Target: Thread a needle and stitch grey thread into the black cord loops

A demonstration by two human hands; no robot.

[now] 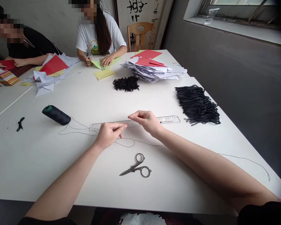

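Note:
My left hand [111,135] and my right hand [147,122] meet above a clear plastic ruler [168,119], thumbs and forefingers pinched. A thin black thread [150,143] seems to run into those fingertips, though it is hard to see there. It loops across the white table [25,156] from a black thread spool [56,115] lying on its side and trails off to the right. Below my hands lie open steel scissors [135,166], touched by neither hand.
A bundle of black cords [197,104] lies right, a smaller bundle [125,83] beyond. Behind it is a stack of white paper [152,68] with red sheets. Two co-workers [96,39] work with paper at the far side. A short black cord piece [20,124] lies left.

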